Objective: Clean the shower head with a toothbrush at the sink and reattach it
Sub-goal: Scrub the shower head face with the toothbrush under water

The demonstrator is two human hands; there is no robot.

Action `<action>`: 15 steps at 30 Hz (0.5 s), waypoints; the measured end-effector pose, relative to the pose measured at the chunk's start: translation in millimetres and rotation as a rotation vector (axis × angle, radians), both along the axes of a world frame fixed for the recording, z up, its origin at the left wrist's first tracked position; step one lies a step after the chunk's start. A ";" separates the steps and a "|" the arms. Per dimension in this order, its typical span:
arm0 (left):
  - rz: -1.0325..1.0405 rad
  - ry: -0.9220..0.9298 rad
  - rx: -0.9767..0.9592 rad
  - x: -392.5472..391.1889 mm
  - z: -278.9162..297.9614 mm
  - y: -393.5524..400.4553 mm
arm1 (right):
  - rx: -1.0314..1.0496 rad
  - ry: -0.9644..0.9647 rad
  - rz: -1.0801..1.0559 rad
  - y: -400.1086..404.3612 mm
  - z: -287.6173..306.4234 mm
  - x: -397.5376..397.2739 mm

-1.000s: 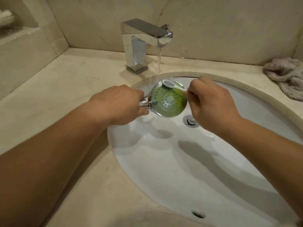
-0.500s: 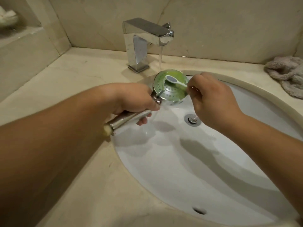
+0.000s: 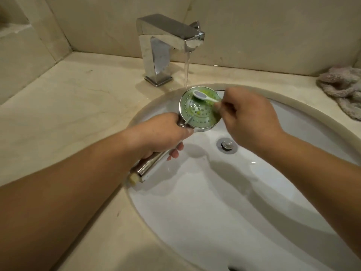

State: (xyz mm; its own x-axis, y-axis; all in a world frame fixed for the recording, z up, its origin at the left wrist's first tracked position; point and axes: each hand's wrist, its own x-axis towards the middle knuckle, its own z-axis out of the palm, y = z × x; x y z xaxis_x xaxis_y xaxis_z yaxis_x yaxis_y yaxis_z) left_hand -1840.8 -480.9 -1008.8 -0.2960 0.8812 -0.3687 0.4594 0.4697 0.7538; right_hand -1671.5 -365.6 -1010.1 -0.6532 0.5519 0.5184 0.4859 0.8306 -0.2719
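Observation:
A chrome shower head (image 3: pixel 197 112) with a round face smeared green lies face up over the far rim of the white sink (image 3: pixel 224 202). My left hand (image 3: pixel 162 133) grips its chrome handle, whose end pokes out toward me below the hand. My right hand (image 3: pixel 248 118) pinches the handle of a white toothbrush (image 3: pixel 203 96). The brush head lies on the far part of the green face. Water falls from the square chrome tap (image 3: pixel 166 47) onto the far edge of the shower head.
A crumpled pinkish cloth (image 3: pixel 341 89) lies on the beige stone counter (image 3: pixel 68 106) at the far right. The sink drain (image 3: pixel 226 144) sits below my right hand. A stone ledge rises at the far left, and a tiled wall stands behind the tap.
The shower head has tipped from facing me to face up and moved back under the running water. The brush head has gone from the rim onto the green face.

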 end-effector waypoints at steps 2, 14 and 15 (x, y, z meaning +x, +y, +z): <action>-0.014 0.043 -0.007 -2.8 -3.3 0.8 | 0.039 -0.044 0.072 -6.9 -3.3 -2.7; -0.091 0.250 -0.007 0.4 3.8 1.3 | 0.033 0.014 -0.017 3.9 -2.7 -1.5; -0.099 0.261 -0.011 1.3 4.1 1.1 | 0.031 0.026 -0.030 5.2 -1.9 -0.7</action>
State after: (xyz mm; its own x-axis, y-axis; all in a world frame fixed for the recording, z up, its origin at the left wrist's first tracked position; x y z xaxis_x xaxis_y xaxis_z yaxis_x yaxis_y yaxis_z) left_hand -1839.5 -479.8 -1004.7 -0.2946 0.9070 -0.3009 0.6818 0.4201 0.5989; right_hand -1672.2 -360.4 -1012.1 -0.6230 0.5543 0.5519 0.5039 0.8241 -0.2588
